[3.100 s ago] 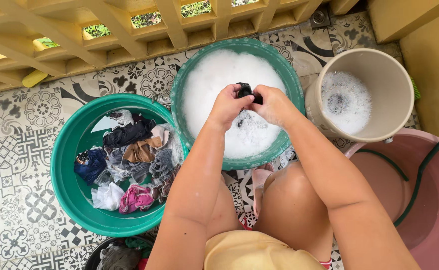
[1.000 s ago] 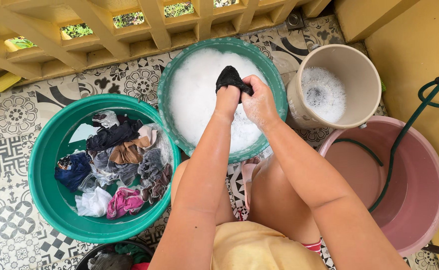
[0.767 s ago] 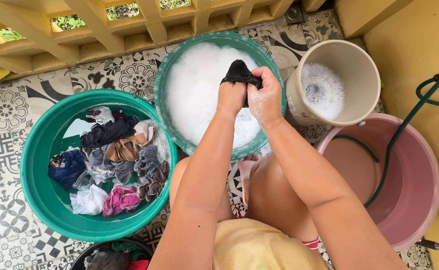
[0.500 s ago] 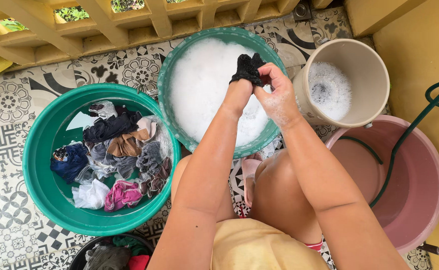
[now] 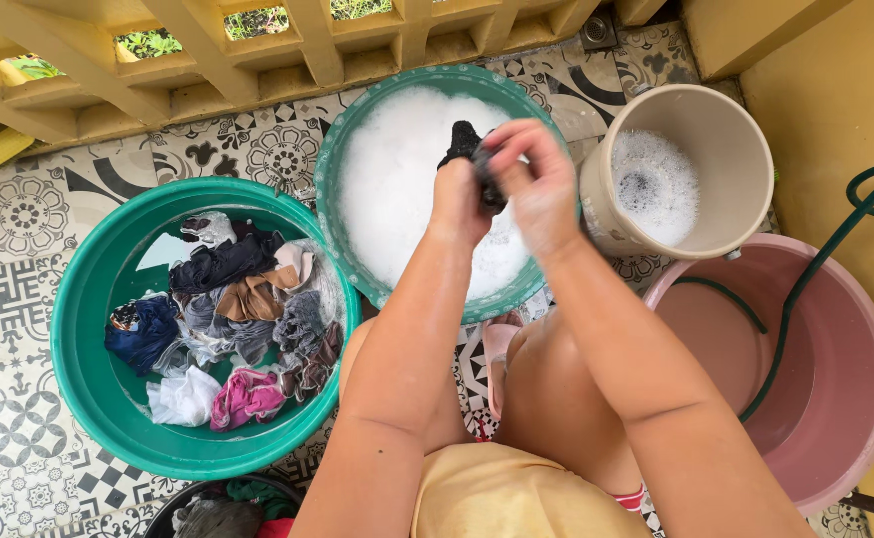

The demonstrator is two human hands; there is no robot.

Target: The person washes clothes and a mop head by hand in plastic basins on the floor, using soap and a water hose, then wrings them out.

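Both hands grip a small dark garment (image 5: 469, 151) above the suds of the soapy green basin (image 5: 357, 139): the left hand (image 5: 460, 202) closed on its near end, the right hand (image 5: 534, 184) pinching it just beside; left of that basin a second green basin (image 5: 88, 299) holds wet clothes (image 5: 233, 314)

A small dark cloth (image 5: 465, 149), black and soaking wet, sits bunched up in the upper middle of the frame, raised above the foam. It's crumpled into a tight wad, one rounded end poking up and to the left, the rest pinched and partly hidden. Beneath it lies the teal basin (image 5: 352, 149), round, filled nearly to the rim with thick white suds, standing on the patterned tile floor in the upper centre. The cloth's exact kind cannot be told.
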